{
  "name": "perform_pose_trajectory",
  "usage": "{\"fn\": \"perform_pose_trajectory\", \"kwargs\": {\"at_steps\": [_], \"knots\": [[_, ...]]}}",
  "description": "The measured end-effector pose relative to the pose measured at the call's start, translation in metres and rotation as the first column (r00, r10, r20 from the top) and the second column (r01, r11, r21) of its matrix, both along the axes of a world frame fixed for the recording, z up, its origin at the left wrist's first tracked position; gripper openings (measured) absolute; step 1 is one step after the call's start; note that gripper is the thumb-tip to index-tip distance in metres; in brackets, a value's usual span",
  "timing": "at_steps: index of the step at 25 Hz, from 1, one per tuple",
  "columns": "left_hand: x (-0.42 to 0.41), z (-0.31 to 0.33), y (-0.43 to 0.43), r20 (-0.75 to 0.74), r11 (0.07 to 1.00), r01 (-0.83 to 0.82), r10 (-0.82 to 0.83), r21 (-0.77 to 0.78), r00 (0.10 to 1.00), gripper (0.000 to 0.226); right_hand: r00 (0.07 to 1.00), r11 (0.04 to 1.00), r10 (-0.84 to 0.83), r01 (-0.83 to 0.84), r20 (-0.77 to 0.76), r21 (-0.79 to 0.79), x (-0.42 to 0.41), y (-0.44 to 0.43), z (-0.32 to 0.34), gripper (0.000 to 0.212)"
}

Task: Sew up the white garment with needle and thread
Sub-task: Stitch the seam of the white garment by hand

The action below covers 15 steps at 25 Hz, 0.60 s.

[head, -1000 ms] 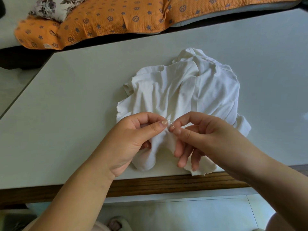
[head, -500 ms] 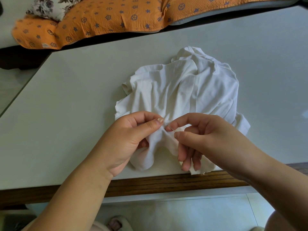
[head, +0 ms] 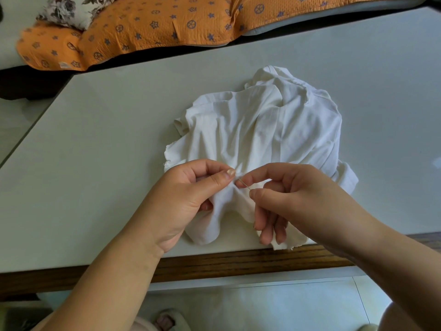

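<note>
White garment (head: 262, 130) lay crumpled on the table (head: 95, 163), its near hem at the front edge. Your left hand (head: 181, 199) pinched a raised fold of it between thumb and forefinger. The needle (head: 244, 184) sat just right of that thumb, held between the forefinger and thumb tips of your right hand (head: 298, 199), whose other fingers hung loosely over the cloth. Judged risks: the needle stood close to your left thumb, so a hard push could prick it; a slack pinch could let the fold slip and misplace the stitch. No thread could be made out, so a snag could not be ruled out. The orange quilt (head: 143, 27) bore star and wheel motifs; no writing was legible.
</note>
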State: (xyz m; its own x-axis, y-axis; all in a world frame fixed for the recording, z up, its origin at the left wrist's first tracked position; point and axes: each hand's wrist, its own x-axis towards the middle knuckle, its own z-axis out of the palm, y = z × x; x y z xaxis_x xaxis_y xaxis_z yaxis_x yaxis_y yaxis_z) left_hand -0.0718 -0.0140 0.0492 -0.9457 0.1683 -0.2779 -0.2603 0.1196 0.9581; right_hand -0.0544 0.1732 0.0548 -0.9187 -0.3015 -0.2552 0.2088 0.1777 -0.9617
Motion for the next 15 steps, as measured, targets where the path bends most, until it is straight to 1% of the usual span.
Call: {"fn": "perform_pose_trajectory", "kwargs": {"at_steps": [5, 10, 15], "knots": [[0.0, -0.002, 0.0, -0.03, 0.999, 0.006, -0.007, -0.044, 1.0, 0.015, 1.0, 1.0, -0.023, 0.023, -0.004, 0.0, 0.0, -0.002, -0.003, 0.021], [0.002, -0.004, 0.004, -0.072, 0.997, 0.024, -0.029, -0.076, 0.997, 0.016, 0.998, 0.998, -0.056, 0.056, -0.022, 0.015, 0.001, -0.005, -0.007, 0.009], [0.002, -0.004, 0.007, -0.065, 0.998, 0.026, -0.031, -0.063, 0.997, 0.016, 0.993, 0.994, -0.104, 0.105, -0.057, 0.002, 0.002, -0.006, -0.011, 0.011]]}}
